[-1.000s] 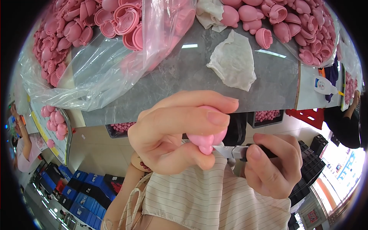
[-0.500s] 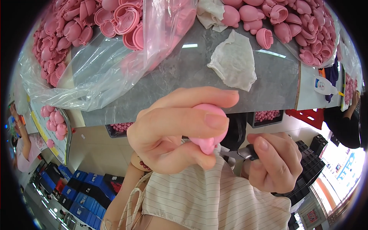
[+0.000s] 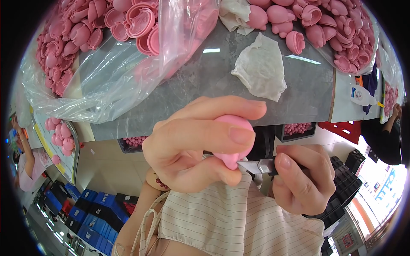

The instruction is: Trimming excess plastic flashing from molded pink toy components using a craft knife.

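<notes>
My left hand (image 3: 192, 143) pinches a small rounded pink plastic piece (image 3: 234, 121) between thumb and fingers, above my lap. A little nub sticks out of the piece at its lower end. In my right hand (image 3: 305, 179) is a craft knife (image 3: 258, 166), its dark handle wrapped by the fingers. The pointed metal blade reaches left to the nub; its tip looks to be at the pink surface, beside my left thumb. Most of the handle is hidden in the right hand.
Ahead is a grey table (image 3: 205, 85) with a white cloth (image 3: 260, 66). Pink parts (image 3: 139, 21) fill a clear plastic bag (image 3: 115, 98) at left; more pink parts (image 3: 316, 34) lie at right. A glue-like white bottle (image 3: 362, 95) and a red crate (image 3: 341, 130) are farther right.
The knife blade has turned and shifted up slightly, so more of its flat side shows against the nub. My left hand and the pink piece have barely moved.
</notes>
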### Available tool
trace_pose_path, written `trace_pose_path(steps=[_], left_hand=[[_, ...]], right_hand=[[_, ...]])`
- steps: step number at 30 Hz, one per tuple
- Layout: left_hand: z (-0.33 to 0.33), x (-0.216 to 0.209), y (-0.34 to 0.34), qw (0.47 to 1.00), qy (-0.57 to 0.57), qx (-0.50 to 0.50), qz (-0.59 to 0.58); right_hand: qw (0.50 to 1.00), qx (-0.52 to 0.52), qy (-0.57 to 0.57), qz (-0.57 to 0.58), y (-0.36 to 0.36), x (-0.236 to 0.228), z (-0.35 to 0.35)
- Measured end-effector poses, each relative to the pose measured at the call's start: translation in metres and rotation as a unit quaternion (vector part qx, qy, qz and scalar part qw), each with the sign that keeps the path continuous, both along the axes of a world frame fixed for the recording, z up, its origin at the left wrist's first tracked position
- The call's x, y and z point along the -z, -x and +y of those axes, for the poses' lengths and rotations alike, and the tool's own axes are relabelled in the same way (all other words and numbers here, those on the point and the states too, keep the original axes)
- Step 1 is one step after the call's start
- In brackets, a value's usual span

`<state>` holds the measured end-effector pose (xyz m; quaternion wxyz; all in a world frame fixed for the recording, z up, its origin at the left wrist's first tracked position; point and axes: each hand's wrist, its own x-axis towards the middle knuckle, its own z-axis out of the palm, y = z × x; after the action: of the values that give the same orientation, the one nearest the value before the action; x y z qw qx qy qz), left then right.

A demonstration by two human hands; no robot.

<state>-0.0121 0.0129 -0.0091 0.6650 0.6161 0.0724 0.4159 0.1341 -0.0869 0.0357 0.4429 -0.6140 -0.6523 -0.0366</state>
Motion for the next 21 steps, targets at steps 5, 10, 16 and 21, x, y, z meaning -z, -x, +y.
trace_pose_path(steps=[5, 10, 16, 21], left_hand=[[-0.001, -0.003, -0.001, 1.000, 0.006, -0.014, -0.005], [-0.001, -0.004, 0.001, 1.000, 0.001, -0.015, -0.005], [-0.003, 0.002, -0.006, 0.999, 0.005, -0.024, -0.029], [-0.002, -0.002, -0.003, 0.999, -0.010, -0.038, -0.011]], right_hand=[[1.000, -0.004, 0.014, -0.008, -0.001, -0.004, -0.002], [0.999, -0.010, 0.029, -0.023, -0.001, -0.006, -0.003], [0.985, -0.045, 0.163, -0.040, -0.005, -0.019, -0.016], [0.985, -0.042, 0.153, -0.063, -0.003, -0.023, -0.014]])
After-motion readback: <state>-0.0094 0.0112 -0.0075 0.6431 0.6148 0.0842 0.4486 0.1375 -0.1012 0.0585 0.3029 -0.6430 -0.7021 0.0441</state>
